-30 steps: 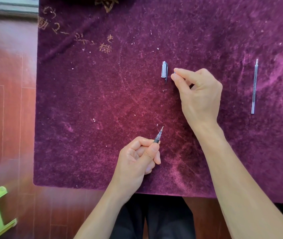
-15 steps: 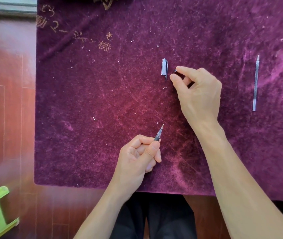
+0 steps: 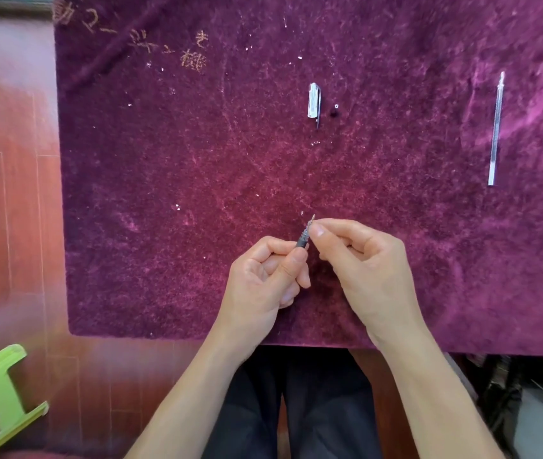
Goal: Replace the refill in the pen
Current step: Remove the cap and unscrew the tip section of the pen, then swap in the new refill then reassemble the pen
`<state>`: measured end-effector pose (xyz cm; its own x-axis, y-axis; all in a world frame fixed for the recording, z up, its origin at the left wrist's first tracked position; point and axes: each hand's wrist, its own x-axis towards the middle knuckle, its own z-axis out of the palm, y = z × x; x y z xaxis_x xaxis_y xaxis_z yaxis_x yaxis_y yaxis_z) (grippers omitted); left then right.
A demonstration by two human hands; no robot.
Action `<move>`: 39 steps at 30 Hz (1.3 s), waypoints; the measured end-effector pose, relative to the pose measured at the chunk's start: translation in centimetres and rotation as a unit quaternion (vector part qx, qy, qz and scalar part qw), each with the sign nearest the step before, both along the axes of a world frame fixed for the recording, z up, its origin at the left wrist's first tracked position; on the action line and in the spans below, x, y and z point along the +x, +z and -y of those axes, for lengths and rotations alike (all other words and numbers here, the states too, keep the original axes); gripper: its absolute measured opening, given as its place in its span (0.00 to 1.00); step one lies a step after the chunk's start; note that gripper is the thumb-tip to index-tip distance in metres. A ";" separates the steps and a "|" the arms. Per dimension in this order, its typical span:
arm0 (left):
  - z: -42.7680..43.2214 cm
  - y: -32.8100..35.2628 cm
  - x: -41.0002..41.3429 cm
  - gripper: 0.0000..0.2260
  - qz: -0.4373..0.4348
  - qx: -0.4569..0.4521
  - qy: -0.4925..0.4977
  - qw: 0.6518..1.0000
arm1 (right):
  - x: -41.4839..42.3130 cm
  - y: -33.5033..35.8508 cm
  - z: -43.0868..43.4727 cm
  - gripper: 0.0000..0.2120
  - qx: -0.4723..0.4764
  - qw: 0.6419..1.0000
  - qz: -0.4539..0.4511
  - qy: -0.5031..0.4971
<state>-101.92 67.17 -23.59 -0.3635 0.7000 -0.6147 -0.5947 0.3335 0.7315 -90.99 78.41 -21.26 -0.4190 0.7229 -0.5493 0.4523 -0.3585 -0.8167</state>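
Right hand moved back, pinching pen tip, left hand gripping barrel, cap, refill aside.

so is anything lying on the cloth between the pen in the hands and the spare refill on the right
Nothing visible. The pen is held by the left hand and right hand; only bare purple cloth lies between them and the refill. The cap lies farther up.
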 end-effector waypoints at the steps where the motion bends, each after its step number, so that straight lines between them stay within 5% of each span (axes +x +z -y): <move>1: 0.0 0.0 0.0 0.14 0.000 0.000 0.000 1.000 | 0.0 0.1 0.2 0.05 -0.009 1.000 -0.002 -0.005; 10: 0.0 0.0 0.2 0.10 -0.012 0.003 -0.002 1.000 | -0.2 -0.3 -0.1 0.04 -0.065 0.996 -0.021 -0.053; 31: -0.1 0.1 0.5 0.11 -0.030 -0.009 -0.004 0.999 | -2.1 -0.7 -8.4 0.06 -0.024 0.986 -0.069 -0.152; 34: -0.1 0.1 0.5 0.11 -0.031 -0.014 -0.006 0.999 | -1.6 -0.7 -9.8 0.06 0.013 0.987 -0.046 -0.153; 39: -0.4 0.4 0.5 0.10 -0.035 -0.022 -0.006 0.999 | -0.8 -0.8 -12.9 0.06 0.205 0.967 0.110 -0.100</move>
<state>-101.42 67.57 -23.18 -0.3985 0.6771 -0.6186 -0.5380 0.3737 0.7556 -91.76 91.34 -22.01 -0.1535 0.9533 -0.2602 0.5871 -0.1238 -0.8000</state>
